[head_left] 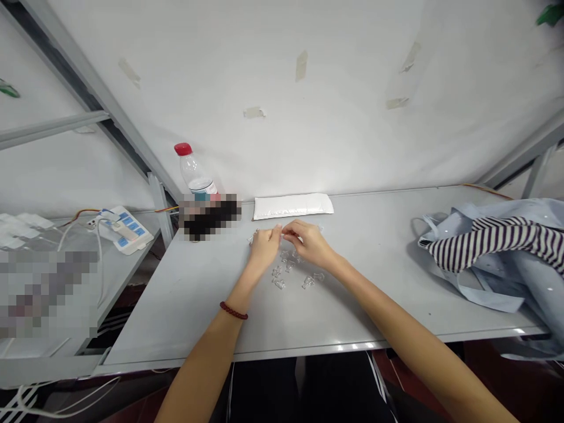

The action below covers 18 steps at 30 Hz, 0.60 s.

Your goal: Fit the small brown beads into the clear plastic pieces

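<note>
Over the grey table (194,311), my left hand (265,241) and my right hand (308,239) meet fingertip to fingertip. Both are closed in a pinch. Whatever sits between the fingertips is tiny and mostly hidden; I cannot make it out. Just below the hands lie several small clear plastic pieces (307,282) with curved outlines, loosely scattered. A few more clear bits show at the far side of each hand, partly covered. Behind the hands, a flat white packet (293,206) rests along the wall.
A clear bottle with a red cap (183,149) stands at the back left, beside a blurred dark object (211,220). Light blue cloth with a striped band (489,241) covers the right end. A power strip (127,230) and cables lie on the neighbouring table.
</note>
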{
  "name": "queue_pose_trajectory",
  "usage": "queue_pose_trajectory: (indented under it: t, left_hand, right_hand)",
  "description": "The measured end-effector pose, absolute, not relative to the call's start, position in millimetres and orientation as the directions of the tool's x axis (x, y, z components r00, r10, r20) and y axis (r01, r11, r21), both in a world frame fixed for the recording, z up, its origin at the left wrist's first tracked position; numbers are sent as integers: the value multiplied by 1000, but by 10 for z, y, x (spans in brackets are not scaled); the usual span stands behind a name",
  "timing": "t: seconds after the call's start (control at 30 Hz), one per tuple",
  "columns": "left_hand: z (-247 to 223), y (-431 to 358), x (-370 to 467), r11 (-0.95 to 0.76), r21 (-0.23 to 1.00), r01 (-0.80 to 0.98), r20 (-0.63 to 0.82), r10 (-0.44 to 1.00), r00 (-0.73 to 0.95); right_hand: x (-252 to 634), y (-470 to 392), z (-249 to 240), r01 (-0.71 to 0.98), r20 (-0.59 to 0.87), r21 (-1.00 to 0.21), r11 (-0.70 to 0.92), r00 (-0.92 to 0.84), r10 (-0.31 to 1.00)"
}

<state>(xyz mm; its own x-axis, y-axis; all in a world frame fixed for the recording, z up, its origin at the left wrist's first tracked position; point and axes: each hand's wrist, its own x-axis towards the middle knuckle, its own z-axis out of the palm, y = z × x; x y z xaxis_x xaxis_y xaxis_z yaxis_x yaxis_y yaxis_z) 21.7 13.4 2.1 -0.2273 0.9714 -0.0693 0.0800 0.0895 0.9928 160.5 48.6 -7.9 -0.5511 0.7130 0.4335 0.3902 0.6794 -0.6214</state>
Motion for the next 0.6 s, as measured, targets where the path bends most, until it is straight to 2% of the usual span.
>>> queue_pose_trajectory:
  t: [0.07,0.13,0.2,0.27,0.37,0.47,0.6]
  left_hand:
    - [13,163,140,23,997,74,4,940,-340]
    - [34,189,36,29,989,-144,-81,924,-373]
    - [78,208,-61,74,892,-446,-216,936,-276]
    - [127,217,-125,136,766,-628,-295,943,-155]
    - [179,220,-153,191,700,-689,-333,940,-78]
    - [200,222,-154,197,704,-682,-334,940,-73]
    - [203,237,-174,201,722,-662,-346,934,-93]
  right_hand:
    - [1645,530,-111,492,386,-569,658,-547,743]
    - [1703,580,-146,581,311,-546,604,-530,789]
    - [1752,629,-169,637,226,-523,567,-538,812]
    - [1762,671,-175,674,164,-485,558,-557,815]
    - [1671,732,-154,662,197,-467,586,-568,799]
    - [1496,802,-129,602,235,-456,656,-630,740]
    - [1339,867,-142,548,200,-425,720,-719,665]
